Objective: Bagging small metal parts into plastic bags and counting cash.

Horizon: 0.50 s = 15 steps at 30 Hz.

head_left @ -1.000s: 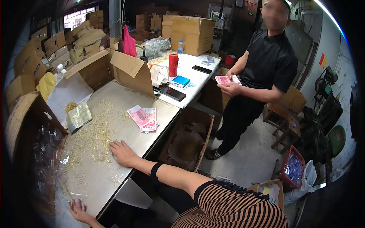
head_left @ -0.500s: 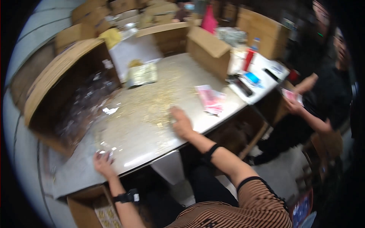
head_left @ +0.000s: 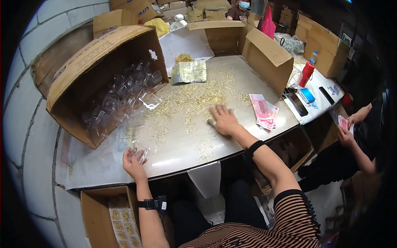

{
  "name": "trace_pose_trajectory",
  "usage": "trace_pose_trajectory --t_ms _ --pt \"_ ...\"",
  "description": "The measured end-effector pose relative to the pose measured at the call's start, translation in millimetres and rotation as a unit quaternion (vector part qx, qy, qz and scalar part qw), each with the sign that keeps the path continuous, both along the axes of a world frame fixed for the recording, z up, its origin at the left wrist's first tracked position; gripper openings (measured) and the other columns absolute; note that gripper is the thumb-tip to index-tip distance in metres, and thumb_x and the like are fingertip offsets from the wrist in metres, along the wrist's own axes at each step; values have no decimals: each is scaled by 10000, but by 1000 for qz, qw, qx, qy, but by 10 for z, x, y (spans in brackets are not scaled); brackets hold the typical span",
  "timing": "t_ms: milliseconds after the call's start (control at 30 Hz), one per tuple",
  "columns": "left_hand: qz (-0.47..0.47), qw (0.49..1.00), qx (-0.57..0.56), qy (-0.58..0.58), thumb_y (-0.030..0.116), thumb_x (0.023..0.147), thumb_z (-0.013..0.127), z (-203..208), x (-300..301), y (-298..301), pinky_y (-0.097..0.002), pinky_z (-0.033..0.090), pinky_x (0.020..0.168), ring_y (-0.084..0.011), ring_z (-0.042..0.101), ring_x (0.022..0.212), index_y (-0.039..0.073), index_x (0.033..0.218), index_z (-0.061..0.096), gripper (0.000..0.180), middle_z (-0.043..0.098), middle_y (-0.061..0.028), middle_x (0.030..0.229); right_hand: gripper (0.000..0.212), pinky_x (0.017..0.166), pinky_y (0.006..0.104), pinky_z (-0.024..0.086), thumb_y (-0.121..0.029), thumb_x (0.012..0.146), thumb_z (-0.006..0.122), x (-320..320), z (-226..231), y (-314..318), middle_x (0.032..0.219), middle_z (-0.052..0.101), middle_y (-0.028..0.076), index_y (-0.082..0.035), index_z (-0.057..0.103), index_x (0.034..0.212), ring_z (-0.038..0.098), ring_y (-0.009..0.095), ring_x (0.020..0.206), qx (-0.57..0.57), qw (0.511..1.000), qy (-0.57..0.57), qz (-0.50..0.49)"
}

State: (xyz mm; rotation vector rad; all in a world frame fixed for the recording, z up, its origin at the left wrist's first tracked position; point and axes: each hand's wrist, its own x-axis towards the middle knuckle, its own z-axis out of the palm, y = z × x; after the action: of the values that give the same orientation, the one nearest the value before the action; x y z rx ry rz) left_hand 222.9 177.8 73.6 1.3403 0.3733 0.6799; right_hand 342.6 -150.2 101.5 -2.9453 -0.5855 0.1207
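My left hand (head_left: 134, 166) is at the near left edge of the table, fingers curled round a small clear plastic box (head_left: 142, 156) that is partly hidden by them. My right hand (head_left: 224, 120) lies palm down on the tabletop with its fingers spread, touching thin golden metal pins (head_left: 188, 124) scattered loosely over the middle. Beyond the left hand, a cardboard box on its side (head_left: 99, 45) holds a heap of clear plastic boxes (head_left: 111, 101).
Pink banknotes (head_left: 264, 110) lie right of my hand. Behind the pins are a foil-like packet (head_left: 189, 72) and an open carton (head_left: 266, 51). A side table (head_left: 324, 108) carries phones and a red bottle (head_left: 307, 73). Below left, a carton (head_left: 94, 215) holds filled packs. A co-worker's hands (head_left: 347, 128) hold banknotes.
The view has swung left, shifting the scene rightward. My right hand has slid a little farther across the table among the pins. My left hand keeps the clear box near the edge.
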Motion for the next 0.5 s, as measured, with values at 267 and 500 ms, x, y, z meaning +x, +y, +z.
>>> trace_pose_trajectory --t_ms 267,500 --pt "-12 1000 2 12 -8 836 340 -14 23 -70 -278 521 541 -282 637 875 -19 1207 418 379 547 -179 1098 557 1070 530 191 -423 934 315 35 55 -100 1478 193 145 -147 256 1414 152 359 1364 -71 995 -38 -66" --pt "-11 1000 12 16 23 834 366 -31 30 -8 -280 509 541 -288 643 865 11 1207 427 378 558 -167 1085 588 1067 544 203 -384 896 386 298 51 358 1471 189 176 -122 263 1408 176 401 1346 157 977 127 -65"
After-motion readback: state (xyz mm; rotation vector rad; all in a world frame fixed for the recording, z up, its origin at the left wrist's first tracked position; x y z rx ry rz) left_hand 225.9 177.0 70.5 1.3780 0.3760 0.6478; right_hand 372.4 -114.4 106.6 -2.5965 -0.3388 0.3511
